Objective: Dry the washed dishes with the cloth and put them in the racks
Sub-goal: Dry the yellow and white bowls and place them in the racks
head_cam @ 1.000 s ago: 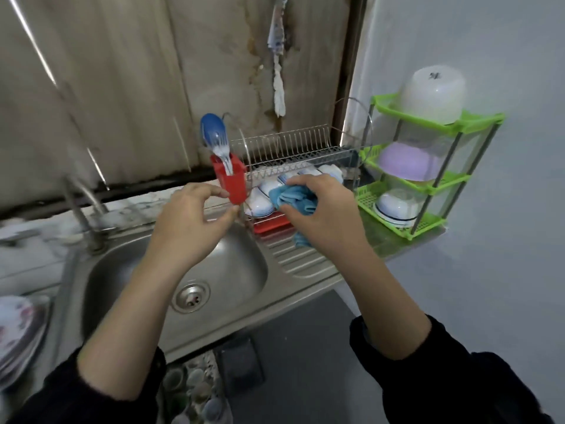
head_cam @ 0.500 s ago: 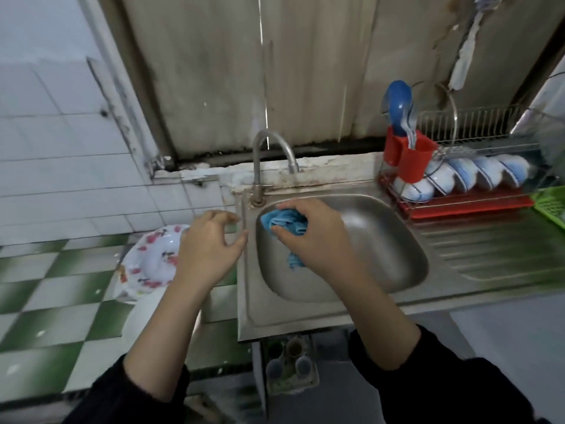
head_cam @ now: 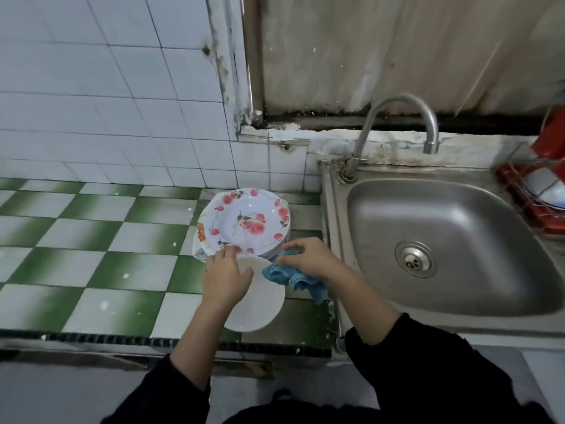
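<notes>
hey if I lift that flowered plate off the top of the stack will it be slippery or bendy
Probably stiff: the flowered plate keeps a firm, even rim. Its glossy face shines, so it may be slippery, especially if wet. It sits atop the stack, so a push could slide it.

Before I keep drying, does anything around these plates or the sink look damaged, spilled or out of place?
The stack of round flower-patterned plates sits uneven, lower ones poking out to the left. The white plaster ledge behind the stainless steel sink is chipped, with dark stains along the wall above it.
</notes>
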A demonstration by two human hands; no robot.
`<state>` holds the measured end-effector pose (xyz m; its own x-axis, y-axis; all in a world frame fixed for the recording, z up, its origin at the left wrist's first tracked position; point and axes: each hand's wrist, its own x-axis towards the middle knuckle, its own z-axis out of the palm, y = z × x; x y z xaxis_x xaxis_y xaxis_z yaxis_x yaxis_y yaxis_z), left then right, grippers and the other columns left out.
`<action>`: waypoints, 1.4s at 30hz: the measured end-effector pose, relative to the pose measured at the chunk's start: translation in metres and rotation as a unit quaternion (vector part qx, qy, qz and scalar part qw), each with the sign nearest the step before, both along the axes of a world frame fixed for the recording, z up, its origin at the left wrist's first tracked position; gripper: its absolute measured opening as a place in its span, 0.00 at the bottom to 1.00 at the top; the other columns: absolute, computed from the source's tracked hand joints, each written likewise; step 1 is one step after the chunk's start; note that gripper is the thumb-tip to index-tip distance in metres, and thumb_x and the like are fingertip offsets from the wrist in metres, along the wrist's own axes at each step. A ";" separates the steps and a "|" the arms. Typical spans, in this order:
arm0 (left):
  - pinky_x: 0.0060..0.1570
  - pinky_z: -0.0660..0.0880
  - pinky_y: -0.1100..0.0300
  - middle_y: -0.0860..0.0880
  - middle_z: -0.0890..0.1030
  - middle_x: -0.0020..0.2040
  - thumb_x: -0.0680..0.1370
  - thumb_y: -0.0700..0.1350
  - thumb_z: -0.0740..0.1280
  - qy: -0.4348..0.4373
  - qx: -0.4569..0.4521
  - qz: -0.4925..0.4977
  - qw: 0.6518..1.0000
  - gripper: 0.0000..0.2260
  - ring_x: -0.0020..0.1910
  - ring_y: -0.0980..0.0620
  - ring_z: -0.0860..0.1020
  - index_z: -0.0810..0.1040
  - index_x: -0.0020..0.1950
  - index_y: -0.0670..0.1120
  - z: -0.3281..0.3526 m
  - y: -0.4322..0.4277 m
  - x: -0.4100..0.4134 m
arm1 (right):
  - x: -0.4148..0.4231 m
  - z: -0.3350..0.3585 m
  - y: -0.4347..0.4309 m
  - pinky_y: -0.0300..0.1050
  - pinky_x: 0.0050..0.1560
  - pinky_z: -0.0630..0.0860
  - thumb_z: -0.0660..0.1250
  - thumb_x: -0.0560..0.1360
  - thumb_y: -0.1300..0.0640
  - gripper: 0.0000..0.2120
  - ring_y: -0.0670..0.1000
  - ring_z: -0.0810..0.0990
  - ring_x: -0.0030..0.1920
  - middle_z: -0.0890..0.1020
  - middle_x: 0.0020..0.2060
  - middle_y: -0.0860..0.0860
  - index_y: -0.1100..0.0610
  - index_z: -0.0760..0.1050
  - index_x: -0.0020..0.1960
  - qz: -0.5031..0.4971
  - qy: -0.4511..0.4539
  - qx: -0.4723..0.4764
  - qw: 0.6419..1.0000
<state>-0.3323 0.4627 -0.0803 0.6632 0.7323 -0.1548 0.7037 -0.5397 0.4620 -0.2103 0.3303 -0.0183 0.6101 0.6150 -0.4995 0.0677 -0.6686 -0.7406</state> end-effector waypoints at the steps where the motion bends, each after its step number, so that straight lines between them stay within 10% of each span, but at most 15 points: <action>1: 0.66 0.64 0.50 0.45 0.68 0.72 0.77 0.50 0.66 0.018 -0.002 0.003 1.000 0.27 0.70 0.43 0.64 0.64 0.74 0.46 -0.008 0.001 -0.004 | -0.001 -0.008 0.004 0.43 0.45 0.80 0.72 0.75 0.53 0.18 0.51 0.80 0.48 0.77 0.54 0.52 0.54 0.77 0.63 0.008 0.013 -0.021 1.000; 8: 0.66 0.64 0.44 0.37 0.56 0.75 0.75 0.46 0.68 0.071 -0.123 0.114 0.983 0.35 0.73 0.37 0.56 0.54 0.78 0.51 -0.049 -0.010 -0.029 | -0.017 -0.043 0.025 0.45 0.52 0.74 0.69 0.75 0.53 0.27 0.53 0.76 0.55 0.74 0.66 0.55 0.55 0.69 0.72 0.154 0.036 -0.166 0.973; 13: 0.47 0.72 0.53 0.41 0.62 0.64 0.74 0.29 0.60 -0.022 -0.194 0.147 0.970 0.36 0.45 0.43 0.71 0.56 0.78 0.53 -0.057 -0.025 -0.041 | -0.027 -0.054 0.028 0.41 0.34 0.70 0.67 0.76 0.52 0.19 0.55 0.77 0.51 0.77 0.56 0.57 0.61 0.72 0.63 0.189 0.034 -0.202 0.960; 16: 0.45 0.71 0.54 0.44 0.65 0.56 0.71 0.25 0.56 -0.036 -0.189 0.170 0.966 0.39 0.45 0.45 0.70 0.57 0.78 0.53 -0.054 -0.029 -0.043 | -0.022 -0.056 0.028 0.39 0.31 0.68 0.66 0.77 0.54 0.18 0.53 0.74 0.47 0.78 0.57 0.58 0.62 0.73 0.63 0.183 0.038 -0.193 0.963; 21: 0.44 0.75 0.50 0.44 0.73 0.51 0.69 0.28 0.59 -0.068 -0.169 0.222 0.958 0.46 0.49 0.38 0.76 0.46 0.79 0.60 -0.041 -0.032 -0.044 | -0.011 -0.055 0.021 0.45 0.49 0.78 0.70 0.73 0.52 0.20 0.55 0.81 0.50 0.81 0.56 0.58 0.62 0.76 0.61 0.136 0.081 -0.168 0.973; 27: 0.53 0.75 0.52 0.42 0.80 0.60 0.72 0.35 0.63 -0.166 -0.155 0.337 0.914 0.24 0.54 0.40 0.77 0.73 0.69 0.45 -0.014 -0.028 -0.041 | 0.008 -0.038 0.024 0.49 0.47 0.80 0.70 0.71 0.60 0.19 0.56 0.82 0.48 0.79 0.55 0.60 0.57 0.70 0.61 0.038 0.243 -0.018 0.969; 30: 0.54 0.77 0.50 0.47 0.80 0.59 0.73 0.38 0.65 -0.262 -0.201 0.372 0.867 0.23 0.53 0.44 0.77 0.75 0.68 0.49 0.001 -0.023 -0.035 | 0.022 -0.023 0.033 0.49 0.45 0.81 0.72 0.67 0.56 0.26 0.57 0.83 0.47 0.80 0.54 0.61 0.56 0.66 0.63 0.013 0.250 0.006 0.968; 37: 0.58 0.77 0.44 0.46 0.77 0.59 0.65 0.53 0.63 -0.384 -0.209 0.373 0.819 0.26 0.55 0.44 0.77 0.76 0.64 0.62 0.026 0.002 -0.004 | 0.047 0.006 0.057 0.49 0.45 0.75 0.71 0.69 0.59 0.07 0.52 0.77 0.34 0.79 0.35 0.57 0.61 0.75 0.43 0.035 0.246 0.043 0.968; 42: 0.61 0.75 0.43 0.49 0.75 0.65 0.80 0.52 0.61 -0.447 -0.258 0.363 0.776 0.16 0.61 0.46 0.75 0.73 0.68 0.58 0.041 0.027 0.022 | 0.068 0.017 0.084 0.46 0.40 0.73 0.71 0.70 0.57 0.08 0.51 0.76 0.34 0.78 0.35 0.55 0.59 0.74 0.42 0.042 0.245 0.016 0.968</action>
<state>-0.3101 0.4893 -0.0393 0.1165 0.9569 -0.2662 0.0097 0.2669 0.9637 -0.1422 0.4141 -0.0017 0.2516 0.6721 -0.6964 -0.2450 -0.6519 -0.7176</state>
